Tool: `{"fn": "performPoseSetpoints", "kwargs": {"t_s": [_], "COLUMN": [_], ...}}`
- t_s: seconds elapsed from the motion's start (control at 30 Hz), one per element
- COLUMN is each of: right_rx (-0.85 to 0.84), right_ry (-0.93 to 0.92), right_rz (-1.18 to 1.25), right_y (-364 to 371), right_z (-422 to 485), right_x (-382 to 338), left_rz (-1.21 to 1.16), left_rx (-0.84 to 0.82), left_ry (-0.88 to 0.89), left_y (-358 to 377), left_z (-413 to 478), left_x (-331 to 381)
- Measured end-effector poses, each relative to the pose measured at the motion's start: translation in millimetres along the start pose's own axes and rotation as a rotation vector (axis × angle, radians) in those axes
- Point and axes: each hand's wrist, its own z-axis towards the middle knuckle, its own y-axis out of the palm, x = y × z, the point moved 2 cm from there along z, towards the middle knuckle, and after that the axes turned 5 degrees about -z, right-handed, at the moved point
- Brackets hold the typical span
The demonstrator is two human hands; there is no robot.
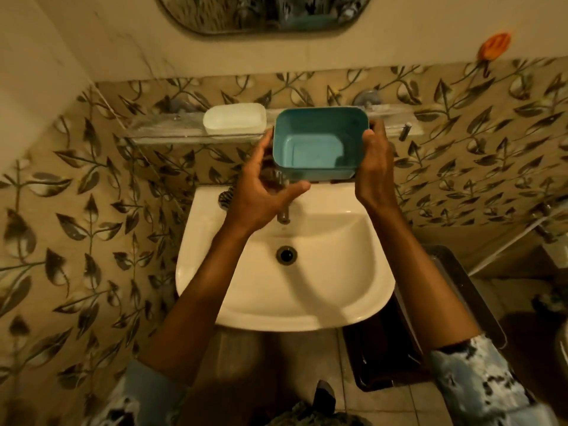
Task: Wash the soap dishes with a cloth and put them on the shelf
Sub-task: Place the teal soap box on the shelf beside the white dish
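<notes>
Left hand and right hand curl round the teal dish, mid-frame; its rim covers the shelf edge beside the white dish; tap half hidden.

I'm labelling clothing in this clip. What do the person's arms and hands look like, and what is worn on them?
The left hand and right hand are bare, with no gloves, watch or rings visible. The left sleeve and right sleeve are pale blue with dark blotches, like tie-dye, and end near the elbows.
</notes>
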Motion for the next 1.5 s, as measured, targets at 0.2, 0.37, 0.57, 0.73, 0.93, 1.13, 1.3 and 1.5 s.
{"fn": "performPoseSetpoints", "kwargs": {"t_s": [0.2, 0.37, 0.57, 0.73, 0.93, 1.13, 1.3, 1.5], "right_rx": [-0.138, -0.35, -0.393, -0.304, -0.232, -0.239, -0.233, -0.04], "right_ry": [0.301, 0.338, 0.209, 0.079, 0.001, 0.028, 0.041, -0.134], "right_rz": [0.058, -0.092, -0.169, -0.211, -0.314, -0.329, -0.305, -0.314], "right_y": [14, 14, 13, 12, 3, -5, -5, -23], "right_z": [69, 105, 118, 119, 121, 117, 111, 88], "right_x": [-35, -34, -29, -17, -3, 7, 14, 12], "left_rz": [0.197, 0.352, 0.442, 0.47, 0.499, 0.518, 0.516, 0.364], "left_rx": [0.219, 0.173, 0.264, 0.264, 0.2, 0.191, 0.166, 0.405], "left_ry": [0.185, 0.201, 0.157, 0.109, 0.109, 0.074, 0.035, 0.215], "left_y": [-19, -32, -25, -13, -2, 5, 6, -17], "left_z": [63, 97, 117, 124, 129, 126, 121, 88], "left_x": [36, 42, 22, 6, 5, 0, 2, -5]}}
